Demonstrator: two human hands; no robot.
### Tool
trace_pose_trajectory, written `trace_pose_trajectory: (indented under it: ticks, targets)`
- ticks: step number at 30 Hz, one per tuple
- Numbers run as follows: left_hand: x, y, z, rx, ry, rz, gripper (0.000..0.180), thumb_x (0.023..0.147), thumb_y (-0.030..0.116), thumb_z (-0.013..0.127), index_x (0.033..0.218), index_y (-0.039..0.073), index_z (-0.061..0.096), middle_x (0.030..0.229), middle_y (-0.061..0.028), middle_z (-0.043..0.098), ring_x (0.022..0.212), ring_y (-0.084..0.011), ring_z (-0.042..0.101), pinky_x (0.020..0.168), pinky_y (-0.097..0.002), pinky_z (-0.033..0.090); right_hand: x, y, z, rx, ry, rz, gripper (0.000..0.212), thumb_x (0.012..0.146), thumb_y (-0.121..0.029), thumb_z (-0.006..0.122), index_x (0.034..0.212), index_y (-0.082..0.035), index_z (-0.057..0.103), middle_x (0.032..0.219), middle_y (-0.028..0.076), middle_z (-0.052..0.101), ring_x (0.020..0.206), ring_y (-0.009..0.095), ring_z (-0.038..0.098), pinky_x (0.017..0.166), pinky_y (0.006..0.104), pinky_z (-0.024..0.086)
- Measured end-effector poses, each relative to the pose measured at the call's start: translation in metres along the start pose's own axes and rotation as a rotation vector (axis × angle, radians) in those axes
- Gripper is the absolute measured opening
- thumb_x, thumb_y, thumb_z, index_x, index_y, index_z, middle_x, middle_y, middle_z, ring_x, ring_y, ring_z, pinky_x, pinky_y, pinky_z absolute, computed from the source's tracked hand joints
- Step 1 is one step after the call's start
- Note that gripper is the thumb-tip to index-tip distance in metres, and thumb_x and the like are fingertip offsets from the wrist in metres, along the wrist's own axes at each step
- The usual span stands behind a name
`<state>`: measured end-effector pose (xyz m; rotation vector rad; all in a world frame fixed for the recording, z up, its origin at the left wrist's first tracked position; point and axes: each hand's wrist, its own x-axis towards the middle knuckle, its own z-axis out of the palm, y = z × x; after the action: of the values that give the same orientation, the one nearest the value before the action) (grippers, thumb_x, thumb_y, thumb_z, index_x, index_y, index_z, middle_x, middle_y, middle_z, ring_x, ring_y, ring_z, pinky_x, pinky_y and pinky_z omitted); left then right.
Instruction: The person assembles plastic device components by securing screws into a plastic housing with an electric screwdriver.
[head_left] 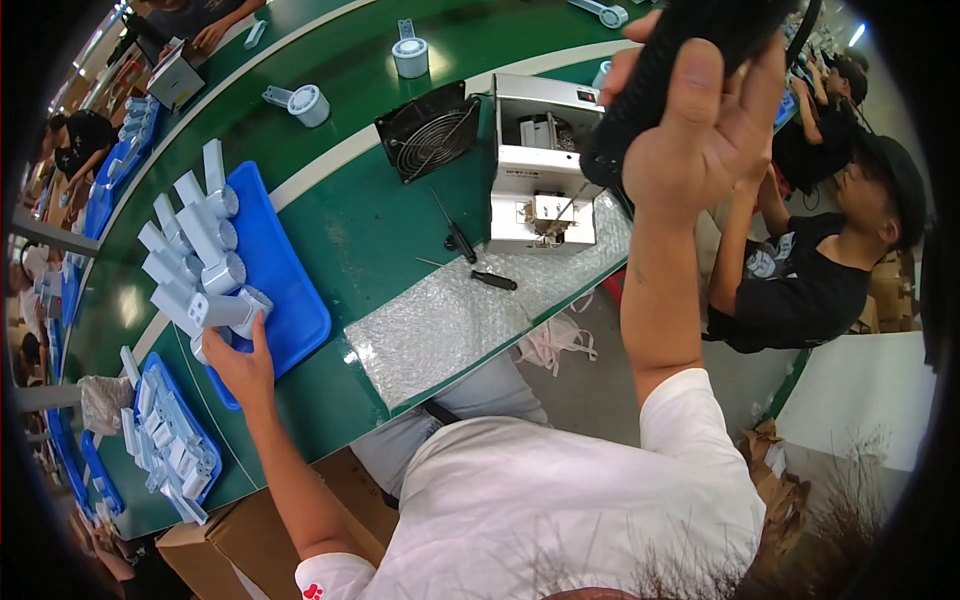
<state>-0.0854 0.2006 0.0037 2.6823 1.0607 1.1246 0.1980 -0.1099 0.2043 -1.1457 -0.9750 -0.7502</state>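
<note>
At the near end of a blue tray (pixel 290 290), my left hand (pixel 242 365) closes its thumb and fingers on a pale blue plastic housing (pixel 220 310) with a round head and a stubby handle. Several like housings lie stacked beside it, along the tray's left side. Raised at the upper right, my right hand (pixel 690 140) wraps round a thick black elongated object (pixel 650 90). Its upper end is cut off by the picture's edge, so its kind does not show. Below it stands an open white metal box-shaped machine (pixel 545 165) with a small metal mechanism at its front.
A black fan (pixel 430 130) stands left of the machine. Two screwdrivers (pixel 493 280) lie by the bubble wrap (pixel 430 345). More housings (pixel 410 55) sit on the green belt. Another blue tray (pixel 205 450) holds pale parts. A co-worker (pixel 810 250) sits at the right.
</note>
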Motion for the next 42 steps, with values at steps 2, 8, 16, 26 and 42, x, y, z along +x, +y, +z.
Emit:
trace_pose_trajectory:
  ticks: [2, 8, 16, 26, 42]
  targets:
    - [-0.005, 0.007, -0.003, -0.193, -0.078, -0.107, 0.063, 0.076, 0.026, 0.080, 0.123, -0.004, 0.050, 0.115, -0.0221, 0.056, 0.112, -0.0380, 0.051, 0.096, -0.0417, 0.040, -0.006, -0.015, 0.010, 0.040, 0.145, 0.243, 0.060, 0.096, -0.023, 0.053, 0.145, -0.004, 0.023, 0.089, 0.012, 0.058, 0.058, 0.010, 0.055, 0.052, 0.0229, 0.047]
    - [-0.009, 0.028, -0.034, -0.675, 0.039, -0.174, 0.045, 0.087, 0.010, 0.068, 0.125, -0.004, 0.047, 0.121, -0.0158, 0.054, 0.110, -0.0248, 0.054, 0.098, -0.0355, 0.040, -0.021, 0.000, -0.018, 0.270, -0.072, 0.173, 0.049, 0.097, -0.025, 0.052, 0.134, 0.001, 0.033, 0.089, 0.019, 0.061, 0.054, 0.019, 0.058, 0.049, 0.0265, 0.048]
    - [-0.050, 0.190, -0.010, -0.901, -0.437, 0.084, 0.040, 0.070, 0.011, 0.078, 0.103, 0.002, 0.057, 0.106, -0.0142, 0.051, 0.097, -0.0305, 0.051, 0.085, -0.0374, 0.043, -0.017, -0.059, -0.032, 0.920, -0.205, 0.412, 0.081, 0.081, -0.043, 0.070, 0.132, 0.005, 0.029, 0.105, 0.012, 0.047, 0.075, 0.018, 0.055, 0.056, 0.0289, 0.044]
    - [-0.076, 0.201, 0.019, -1.170, -0.465, 0.072, 0.041, 0.070, -0.002, 0.072, 0.106, 0.002, 0.053, 0.113, -0.0174, 0.055, 0.100, -0.0292, 0.057, 0.087, -0.0363, 0.046, -0.045, -0.019, -0.001, 0.627, -0.211, 0.329, 0.085, 0.084, -0.075, 0.042, 0.120, 0.002, 0.046, 0.109, 0.018, 0.050, 0.069, 0.020, 0.054, 0.051, 0.0306, 0.042]
    - [-0.076, 0.200, 0.021, -1.189, -0.435, 0.093, 0.037, 0.070, 0.003, 0.074, 0.102, -0.002, 0.056, 0.111, -0.0169, 0.056, 0.092, -0.0318, 0.060, 0.076, -0.0352, 0.052, -0.053, -0.025, 0.011, 0.728, -0.312, 0.414, 0.075, 0.086, -0.067, 0.049, 0.119, 0.000, 0.045, 0.107, 0.014, 0.045, 0.072, 0.020, 0.052, 0.055, 0.0308, 0.043]
